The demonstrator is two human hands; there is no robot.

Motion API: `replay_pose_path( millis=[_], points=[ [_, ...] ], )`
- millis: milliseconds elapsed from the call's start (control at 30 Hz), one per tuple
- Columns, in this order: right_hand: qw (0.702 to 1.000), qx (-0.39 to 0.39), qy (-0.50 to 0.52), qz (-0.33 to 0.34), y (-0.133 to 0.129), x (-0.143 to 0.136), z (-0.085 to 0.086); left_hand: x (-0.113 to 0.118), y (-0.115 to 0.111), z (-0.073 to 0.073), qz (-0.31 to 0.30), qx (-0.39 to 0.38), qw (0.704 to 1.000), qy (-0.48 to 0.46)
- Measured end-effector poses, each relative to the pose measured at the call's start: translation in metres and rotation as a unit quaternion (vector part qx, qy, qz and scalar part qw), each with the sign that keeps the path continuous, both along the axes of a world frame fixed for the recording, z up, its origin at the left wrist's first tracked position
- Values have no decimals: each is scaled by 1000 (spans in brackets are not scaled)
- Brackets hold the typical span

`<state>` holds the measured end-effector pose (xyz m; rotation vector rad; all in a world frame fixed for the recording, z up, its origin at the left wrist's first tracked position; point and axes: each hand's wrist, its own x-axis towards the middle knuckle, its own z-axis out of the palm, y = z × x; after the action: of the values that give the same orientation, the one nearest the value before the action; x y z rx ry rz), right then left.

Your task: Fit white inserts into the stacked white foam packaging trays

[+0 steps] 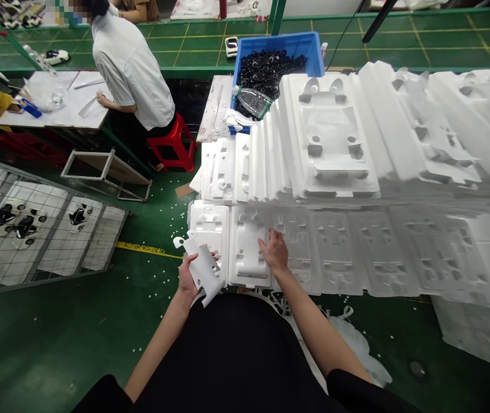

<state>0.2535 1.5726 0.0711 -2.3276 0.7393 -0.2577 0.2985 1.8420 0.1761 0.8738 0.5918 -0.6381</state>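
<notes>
My left hand [188, 278] grips a bent white sheet [204, 267] above the near row's leftmost tray [224, 229], which looks unlined. My right hand [275, 250], fingers loosely spread, touches the next tray [249, 281], where a similar sheet [251, 238] seems already laid. Trays farther right [339, 246] look bare, so much probably remains.

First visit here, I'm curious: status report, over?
Left grip: holding white sheet. Right grip: open, at white tray's right edge. Stacked trays rise just beyond.
</notes>
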Motion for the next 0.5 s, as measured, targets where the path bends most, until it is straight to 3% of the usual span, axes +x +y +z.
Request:
replay_pose_path(
  millis=[67, 200, 333, 433, 500],
  points=[
    [997, -40, -22, 56, 6, 1, 4, 1, 1, 1, 5, 0, 1000, 1],
    [979, 18, 1, 203, 17, 6, 12, 4, 3, 5, 18, -16, 1000, 7],
    [979, 101, -31, 176, 38, 12, 45, 6, 3, 8, 16, -39, 999, -2],
    [946, 257, -61, 190, 69, 17, 76, 5, 1, 11, -12, -63, 998, -5],
    [922, 317, -40, 217, 91, 21, 89, 3, 1, 11, -29, -71, 997, -3]
  ],
)
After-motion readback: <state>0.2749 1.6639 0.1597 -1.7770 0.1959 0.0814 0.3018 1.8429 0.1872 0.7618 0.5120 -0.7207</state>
